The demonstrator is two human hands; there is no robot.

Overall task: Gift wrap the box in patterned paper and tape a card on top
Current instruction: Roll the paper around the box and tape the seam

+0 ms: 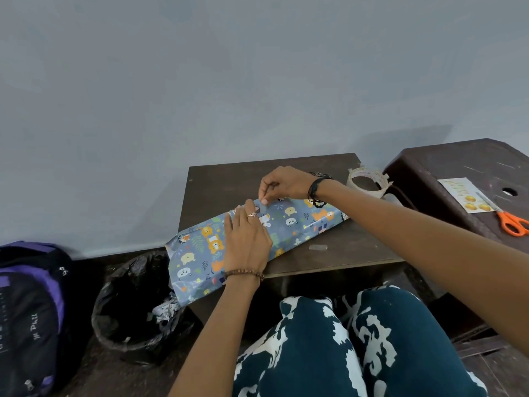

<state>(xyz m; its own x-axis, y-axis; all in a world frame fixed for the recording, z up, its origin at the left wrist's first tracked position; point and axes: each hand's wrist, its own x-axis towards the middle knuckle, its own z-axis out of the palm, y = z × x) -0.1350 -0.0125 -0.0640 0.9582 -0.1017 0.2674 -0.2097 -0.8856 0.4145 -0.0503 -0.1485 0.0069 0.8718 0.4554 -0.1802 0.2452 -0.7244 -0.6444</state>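
Two hands work on one parcel, and going from left to right the scene starts on the floor with a dark and purple backpack, then a bin lined with a black bag, standing just beside the left edge of the small table; inside the bin lie some crumpled scraps of paper, and the rest of its inside is too dark to tell. On the table, the box is hidden inside the patterned paper, which lies slantwise from the near left corner, where it hangs over the edge above the bin, toward the far right side. The left hand lies flat and spread on the paper, pressing the overlap down. The right hand is pinched narrow at the far seam of the paper, probably on a small piece of tape, but this is too small to see. To do this step well, I think the left palm should keep the paper tight while the right fingers rub the seam flat, without wrinkles. A tape roll stands near the far right corner. On the stool beside the table wait the card and orange scissors, touching.
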